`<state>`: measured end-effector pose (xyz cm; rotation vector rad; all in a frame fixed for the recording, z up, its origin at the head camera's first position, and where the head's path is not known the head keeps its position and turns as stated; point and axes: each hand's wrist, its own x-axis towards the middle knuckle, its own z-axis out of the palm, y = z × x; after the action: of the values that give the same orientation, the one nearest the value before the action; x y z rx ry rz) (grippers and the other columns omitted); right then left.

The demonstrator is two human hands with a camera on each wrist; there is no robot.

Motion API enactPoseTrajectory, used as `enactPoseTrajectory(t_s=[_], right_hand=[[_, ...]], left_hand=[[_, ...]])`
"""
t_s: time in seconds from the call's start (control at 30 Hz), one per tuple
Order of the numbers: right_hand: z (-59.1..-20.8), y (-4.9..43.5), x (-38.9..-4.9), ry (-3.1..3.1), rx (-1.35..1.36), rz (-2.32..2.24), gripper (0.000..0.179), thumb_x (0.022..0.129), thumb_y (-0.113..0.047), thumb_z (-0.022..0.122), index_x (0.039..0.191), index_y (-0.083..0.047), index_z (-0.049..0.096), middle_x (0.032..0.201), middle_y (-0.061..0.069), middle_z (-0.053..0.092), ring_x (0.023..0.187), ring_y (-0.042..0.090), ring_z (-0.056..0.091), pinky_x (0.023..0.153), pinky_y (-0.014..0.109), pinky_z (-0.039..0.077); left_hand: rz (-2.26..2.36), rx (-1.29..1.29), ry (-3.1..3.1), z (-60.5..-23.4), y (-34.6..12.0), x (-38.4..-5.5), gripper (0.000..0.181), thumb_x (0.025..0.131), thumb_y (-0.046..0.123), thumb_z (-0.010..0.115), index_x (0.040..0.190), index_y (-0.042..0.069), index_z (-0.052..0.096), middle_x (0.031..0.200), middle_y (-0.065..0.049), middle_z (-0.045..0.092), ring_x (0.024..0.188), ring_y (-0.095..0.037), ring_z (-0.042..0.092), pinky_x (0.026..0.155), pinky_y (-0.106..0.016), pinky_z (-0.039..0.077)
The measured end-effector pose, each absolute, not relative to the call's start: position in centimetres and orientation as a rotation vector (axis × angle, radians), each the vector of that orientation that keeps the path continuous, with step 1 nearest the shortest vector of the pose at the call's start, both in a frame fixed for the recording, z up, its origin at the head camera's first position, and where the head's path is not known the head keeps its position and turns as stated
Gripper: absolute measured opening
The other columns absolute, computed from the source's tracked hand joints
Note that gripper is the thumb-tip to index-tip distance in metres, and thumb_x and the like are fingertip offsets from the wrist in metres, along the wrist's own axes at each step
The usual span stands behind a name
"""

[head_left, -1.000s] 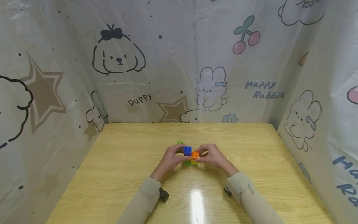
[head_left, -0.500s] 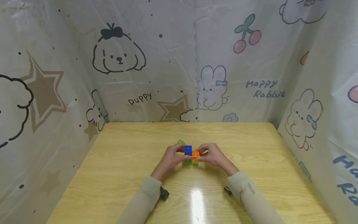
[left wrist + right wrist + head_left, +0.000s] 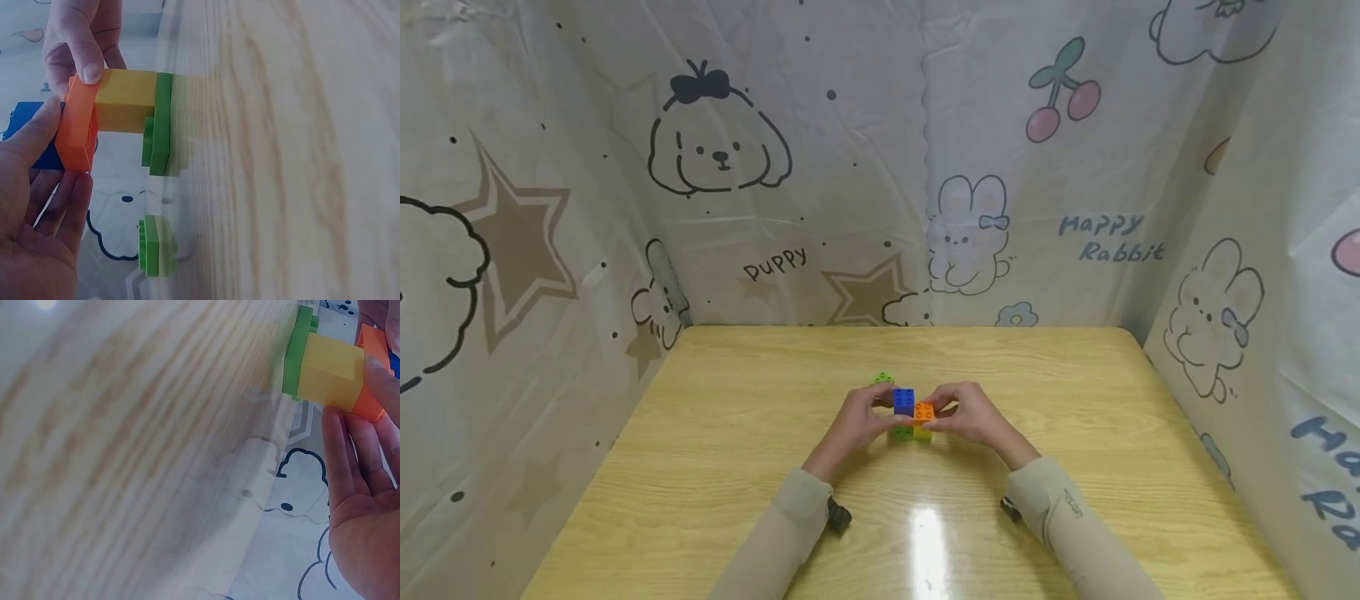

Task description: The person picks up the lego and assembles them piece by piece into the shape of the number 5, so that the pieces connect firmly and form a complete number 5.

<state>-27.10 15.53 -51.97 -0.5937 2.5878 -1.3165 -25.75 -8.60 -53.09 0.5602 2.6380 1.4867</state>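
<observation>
A small stack of toy building bricks stands on the wooden table. At its bottom is a green base brick [image 3: 162, 140], with a yellow brick [image 3: 127, 100] on one end of it. Across the yellow brick lies an orange brick [image 3: 77, 134], which juts out to the left over the base. On that jutting end sits a blue brick [image 3: 904, 400]. My left hand [image 3: 859, 421] grips the orange brick's left end, its thumb lying along the blue brick. My right hand [image 3: 973, 414] pinches the orange brick at its right end, fingertips close to the yellow brick.
A separate light green brick [image 3: 149, 245] lies on the table [image 3: 1037, 367] behind the left hand. Patterned cloth walls [image 3: 850, 167] enclose the back and both sides of the table.
Both hands keep their hold on the stack, which stays in place. Only a slight shift of the whole head view shows.
</observation>
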Motion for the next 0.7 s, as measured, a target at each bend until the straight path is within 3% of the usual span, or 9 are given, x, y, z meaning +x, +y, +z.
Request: enactPoseTrajectory(t_s=[0.27, 0.7], right_hand=[[-52.03, 15.68, -27.05, 2.579, -0.596, -1.329, 0.025, 0.083, -0.009, 0.088, 0.106, -0.009, 0.079, 0.099, 0.002, 0.074, 0.093, 0.017, 0.07, 0.084, 0.032, 0.064], [-52.45, 15.67, -27.15, 2.586, -0.592, -1.318, 0.024, 0.084, -0.011, 0.087, 0.106, -0.012, 0.079, 0.099, 0.0, 0.074, 0.094, 0.017, 0.069, 0.086, 0.034, 0.063]], left_hand=[[1.509, 0.579, 2.621, -53.14, -8.58, -25.88, 0.041, 0.09, 0.031, 0.082, 0.125, 0.014, 0.07, 0.114, -0.004, 0.076, 0.111, -0.026, 0.07, 0.099, -0.05, 0.057], [1.524, 0.563, 2.604, -53.25, -8.53, -25.92, 0.044, 0.09, 0.029, 0.082, 0.128, 0.011, 0.068, 0.115, -0.006, 0.076, 0.11, -0.026, 0.071, 0.102, -0.048, 0.057]])
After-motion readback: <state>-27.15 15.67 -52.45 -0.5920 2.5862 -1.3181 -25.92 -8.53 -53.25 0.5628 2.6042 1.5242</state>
